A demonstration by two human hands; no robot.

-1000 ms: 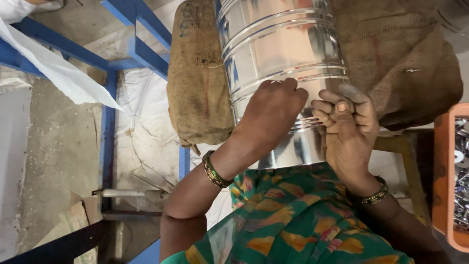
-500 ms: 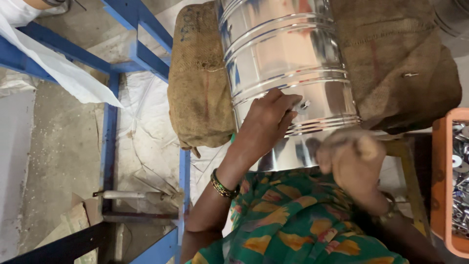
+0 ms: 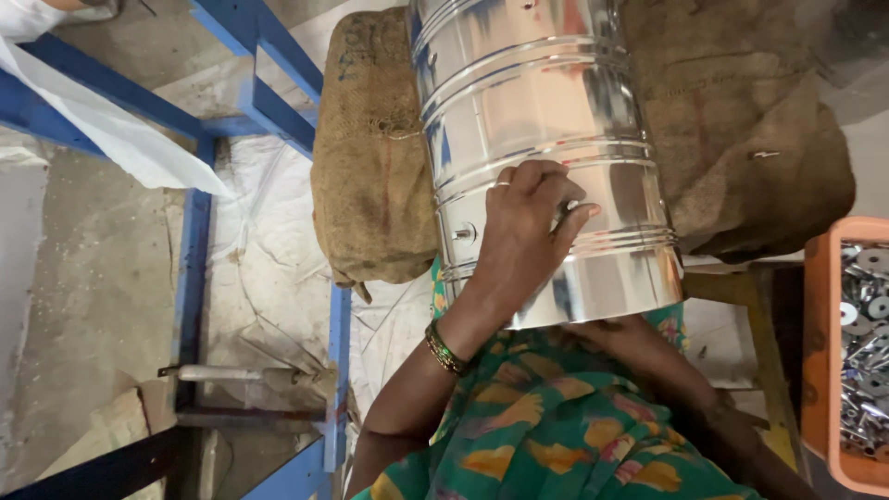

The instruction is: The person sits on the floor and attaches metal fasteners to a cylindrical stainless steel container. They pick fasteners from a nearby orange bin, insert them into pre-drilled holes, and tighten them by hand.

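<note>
My left hand (image 3: pixel 530 220) presses flat on the big shiny steel drum (image 3: pixel 542 139) lying on brown sacks (image 3: pixel 370 185); it looks slippery and stiff, so grab the ridges; my right hand is hidden.

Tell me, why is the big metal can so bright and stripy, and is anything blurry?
In the head view, the shiny steel drum mirrors its surroundings, so bright glare and smears of blue and orange stripe its ribbed side; the left hand resting on it looks sharp; the right forearm below the drum sits in shadow, its hand hidden; the orange crate at the edge looks slightly soft.
</note>
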